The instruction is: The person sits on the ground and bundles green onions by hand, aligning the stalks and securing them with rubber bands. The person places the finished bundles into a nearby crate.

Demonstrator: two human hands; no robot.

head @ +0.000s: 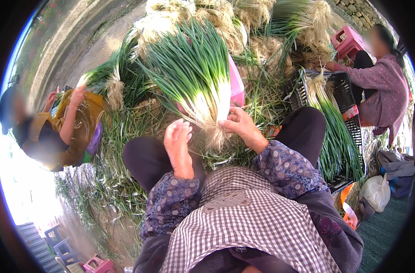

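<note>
A large bunch of green onions [197,71] lies before me on a pink plastic stool [237,83], its pale roots [217,134] towards my lap. My right hand [244,128] is at the right edge of the root end, thumb touching the roots and fingers bent beside the white stems. From this angle it is unclear whether those fingers grip any stems. My left hand [178,146] is raised just left of the roots, fingers slightly apart with nothing held.
To my right, a black plastic crate [338,87] holds more green onions [340,136]. Further bunches [255,15] are piled beyond the stool. Loose leaves [122,136] litter the ground. One person [381,78] sits at the right; another [47,133] works with onions at the left.
</note>
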